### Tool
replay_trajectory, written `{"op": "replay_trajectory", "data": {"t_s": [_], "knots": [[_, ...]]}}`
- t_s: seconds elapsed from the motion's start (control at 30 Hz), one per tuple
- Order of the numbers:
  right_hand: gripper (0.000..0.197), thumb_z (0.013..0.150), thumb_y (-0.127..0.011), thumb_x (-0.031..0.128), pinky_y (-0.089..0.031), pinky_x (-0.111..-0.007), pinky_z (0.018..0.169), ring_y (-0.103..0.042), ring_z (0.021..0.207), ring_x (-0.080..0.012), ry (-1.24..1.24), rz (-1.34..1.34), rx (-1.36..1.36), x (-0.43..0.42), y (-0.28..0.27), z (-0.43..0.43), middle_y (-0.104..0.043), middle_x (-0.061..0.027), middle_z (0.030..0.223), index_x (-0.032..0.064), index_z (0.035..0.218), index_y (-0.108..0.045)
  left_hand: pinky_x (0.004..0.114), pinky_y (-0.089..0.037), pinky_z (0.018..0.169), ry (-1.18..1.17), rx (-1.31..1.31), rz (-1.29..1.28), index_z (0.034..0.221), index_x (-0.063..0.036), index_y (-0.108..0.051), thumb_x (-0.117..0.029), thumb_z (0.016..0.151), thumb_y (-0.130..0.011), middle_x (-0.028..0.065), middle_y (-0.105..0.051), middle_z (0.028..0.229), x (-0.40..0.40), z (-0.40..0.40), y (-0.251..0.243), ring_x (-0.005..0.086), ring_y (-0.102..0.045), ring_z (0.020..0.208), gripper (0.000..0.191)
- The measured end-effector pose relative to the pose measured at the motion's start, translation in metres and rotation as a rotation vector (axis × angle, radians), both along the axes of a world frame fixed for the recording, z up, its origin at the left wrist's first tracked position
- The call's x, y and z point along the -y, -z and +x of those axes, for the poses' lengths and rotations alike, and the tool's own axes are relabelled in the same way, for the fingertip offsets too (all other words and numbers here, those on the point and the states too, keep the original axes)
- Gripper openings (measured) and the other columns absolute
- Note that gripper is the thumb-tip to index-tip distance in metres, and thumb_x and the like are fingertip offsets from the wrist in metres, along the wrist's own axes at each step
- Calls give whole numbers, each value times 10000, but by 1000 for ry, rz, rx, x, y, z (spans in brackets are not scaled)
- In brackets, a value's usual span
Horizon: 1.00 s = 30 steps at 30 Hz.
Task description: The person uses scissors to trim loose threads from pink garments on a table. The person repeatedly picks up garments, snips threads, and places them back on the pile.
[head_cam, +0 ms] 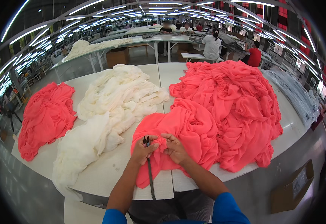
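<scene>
My left hand (144, 149) holds the gathered edge of a coral-pink fabric piece (177, 123) between thumb and fingers. A small dark pointed tool (146, 140), possibly thread snips, sticks up from the same hand, and a dark strap (151, 177) hangs below it towards the table's front edge. Close on the right, my right hand (175, 148) pinches the other side of the bunched fabric. The piece spreads over the table in front of me and touches a large coral-pink fabric heap (244, 112). Fingertips on the far side of the bunch are partly hidden.
A white fabric heap (118, 95) lies left of centre and hangs over the front edge of the white table (107, 173). Farther left is a smaller coral-pink heap (48, 117). Clear plastic bags (292, 92) lie far right, above a cardboard box (292, 190). People sit at tables beyond.
</scene>
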State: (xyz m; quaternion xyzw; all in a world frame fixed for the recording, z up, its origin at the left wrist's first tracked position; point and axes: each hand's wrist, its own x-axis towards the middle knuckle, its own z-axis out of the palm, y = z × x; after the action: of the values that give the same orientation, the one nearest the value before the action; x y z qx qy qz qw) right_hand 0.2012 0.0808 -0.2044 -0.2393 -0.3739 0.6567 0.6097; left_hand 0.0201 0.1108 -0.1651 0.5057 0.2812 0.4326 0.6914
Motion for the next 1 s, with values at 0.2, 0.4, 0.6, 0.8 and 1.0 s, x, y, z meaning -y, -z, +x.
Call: {"op": "replay_trajectory", "data": {"t_s": [0.2, 0.4, 0.6, 0.8, 1.0], "knots": [[223, 838, -651, -3, -516, -238, 626, -627, 684, -123, 545, 269, 754, 3, 9, -16, -632, -63, 974, 31, 1054, -608, 235, -428, 569, -444, -485, 461, 878, -34, -611, -38, 725, -724, -8, -581, 712, -6, 9, 19, 79, -504, 618, 190], [158, 813, -660, 7, -518, -276, 601, -643, 717, -195, 658, 426, 980, 19, -7, -32, -620, -114, 944, 37, 964, -625, 364, -473, 602, -886, -719, 622, 822, -59, -588, -66, 691, -679, 99, -615, 706, -12, 5, 21, 275, -605, 625, 160], [253, 787, -678, 75, -474, -408, 853, -569, 1031, -301, 826, 559, 1296, 24, -41, 18, -600, -121, 1031, 47, 1028, -606, 314, -462, 649, -1216, -554, 493, 844, -30, -571, -12, 721, -647, 61, -594, 768, -47, -46, 20, 182, -550, 664, 146], [373, 781, -683, 82, -445, -420, 919, -561, 1031, -336, 1173, 410, 1665, 74, -47, 96, -581, -181, 1094, 5, 1129, -571, 242, -474, 661, -1198, -55, 287, 901, 5, -548, 49, 768, -616, 39, -563, 873, -53, -77, 19, 128, -527, 755, 156], [397, 807, -684, 132, -481, -415, 711, -604, 824, -341, 833, 272, 1424, 136, 9, 115, -622, -158, 895, 14, 1165, -559, 253, -481, 672, -1489, 123, 339, 916, 4, -557, 16, 796, -606, 40, -568, 885, -36, -96, -28, 136, -533, 759, 130]]}}
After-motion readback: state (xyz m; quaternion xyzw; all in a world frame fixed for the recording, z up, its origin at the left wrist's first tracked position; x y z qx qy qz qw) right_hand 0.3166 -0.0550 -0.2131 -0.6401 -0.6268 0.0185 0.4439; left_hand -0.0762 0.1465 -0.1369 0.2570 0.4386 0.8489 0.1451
